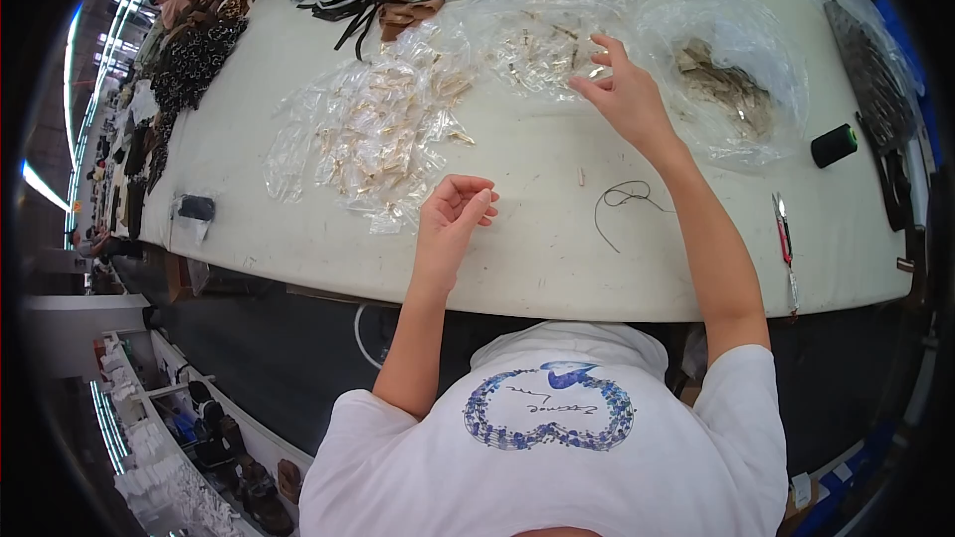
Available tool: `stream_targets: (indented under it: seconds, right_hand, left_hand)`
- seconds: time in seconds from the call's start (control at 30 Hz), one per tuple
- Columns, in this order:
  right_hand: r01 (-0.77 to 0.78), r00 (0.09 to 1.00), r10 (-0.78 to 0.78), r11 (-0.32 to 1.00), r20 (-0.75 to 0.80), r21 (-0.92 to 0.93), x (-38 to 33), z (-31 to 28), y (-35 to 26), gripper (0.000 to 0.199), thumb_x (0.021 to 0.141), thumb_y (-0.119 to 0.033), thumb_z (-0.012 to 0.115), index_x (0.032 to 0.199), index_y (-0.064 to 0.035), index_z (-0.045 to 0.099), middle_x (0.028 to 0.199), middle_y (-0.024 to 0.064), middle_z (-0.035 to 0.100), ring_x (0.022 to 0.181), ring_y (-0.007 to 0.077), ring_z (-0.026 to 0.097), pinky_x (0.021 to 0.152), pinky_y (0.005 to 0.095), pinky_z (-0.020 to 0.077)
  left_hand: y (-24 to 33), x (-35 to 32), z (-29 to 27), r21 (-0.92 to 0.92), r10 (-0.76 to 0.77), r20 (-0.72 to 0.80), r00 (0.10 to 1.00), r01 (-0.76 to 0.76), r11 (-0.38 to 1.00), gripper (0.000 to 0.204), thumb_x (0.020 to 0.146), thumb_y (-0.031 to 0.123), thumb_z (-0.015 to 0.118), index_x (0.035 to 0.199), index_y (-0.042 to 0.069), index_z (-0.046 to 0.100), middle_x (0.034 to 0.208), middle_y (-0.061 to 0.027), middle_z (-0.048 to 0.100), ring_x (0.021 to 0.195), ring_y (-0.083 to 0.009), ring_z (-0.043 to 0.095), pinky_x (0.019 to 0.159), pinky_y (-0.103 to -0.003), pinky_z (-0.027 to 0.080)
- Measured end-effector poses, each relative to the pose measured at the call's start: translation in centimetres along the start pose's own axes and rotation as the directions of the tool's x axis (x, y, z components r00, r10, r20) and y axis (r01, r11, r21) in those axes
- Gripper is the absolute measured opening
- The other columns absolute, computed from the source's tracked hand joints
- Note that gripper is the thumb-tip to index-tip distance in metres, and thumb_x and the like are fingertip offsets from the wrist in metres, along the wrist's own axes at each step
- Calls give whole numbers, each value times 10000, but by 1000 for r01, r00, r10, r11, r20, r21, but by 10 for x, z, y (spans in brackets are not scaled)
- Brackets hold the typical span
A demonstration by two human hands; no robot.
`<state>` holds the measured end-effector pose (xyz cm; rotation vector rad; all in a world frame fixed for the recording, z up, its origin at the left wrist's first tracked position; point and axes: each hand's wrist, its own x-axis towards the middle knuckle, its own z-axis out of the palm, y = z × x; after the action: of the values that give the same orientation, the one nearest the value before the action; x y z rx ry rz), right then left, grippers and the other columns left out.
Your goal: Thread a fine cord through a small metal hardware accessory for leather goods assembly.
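Observation:
My left hand (457, 223) hovers above the near part of the table, fingers curled and thumb pressed toward the index finger. Whatever it pinches, if anything, is too small to make out. Farther right, my right hand (631, 104) reaches over the edge of a clear plastic bag (545, 45) of small pieces, its thumb and fingers apart. To the left of that bag lies a heap of small clear packets (373, 134) with gold-coloured pieces inside. Between the hands and me, a tiny pale piece (582, 177) and a loose dark cord (627, 197) rest on the table.
Right of my right hand sits a plastic bag (786, 80) with crumpled brownish material. A black thread spool (834, 145) and red-handled snips (785, 244) lie at the right. Dark straps (373, 12) and brown scraps (406, 16) are at the back; a small dark packet (194, 209) is far left.

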<state>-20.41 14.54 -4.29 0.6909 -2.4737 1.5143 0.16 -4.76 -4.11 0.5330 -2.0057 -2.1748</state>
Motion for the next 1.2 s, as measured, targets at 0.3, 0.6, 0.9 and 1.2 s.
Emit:
stream_targets:
  seconds: [0.3,0.6,0.9,1.2]
  right_hand:
    - [56,995,-54,998,82,-23,-82,-1,-18,178,910,-79,659,1086,-83,685,852,54,702,642,169,619,611,312,508]
    - [103,989,-100,994,108,-22,-86,-3,-12,120,912,-72,646,1002,-103,718,709,36,674,602,165,607,589,303,488]
    - [-297,947,102,647,306,702,-101,-22,-55,151,973,-122,616,1057,-22,692,855,62,667,757,111,651,682,259,521]
    - [-192,967,95,880,235,434,-129,-22,-69,69,900,-54,691,958,-17,696,887,59,685,733,104,644,679,248,529]
  left_hand:
    - [-6,60,-51,720,449,-82,890,-258,644,207,896,18,631,1087,81,680,1015,-60,680,950,-198,614,814,-303,500]
    - [3,89,-17,803,495,56,867,-333,493,83,909,60,660,983,79,694,960,-36,681,972,-172,622,720,-289,491]
    - [34,-1,43,-420,71,145,987,-3,907,41,966,71,639,982,39,618,947,-94,691,868,-139,678,725,-239,537]
    - [5,-16,48,-299,-25,147,989,68,952,122,957,118,669,913,73,565,891,-60,678,751,-92,619,669,-216,472]
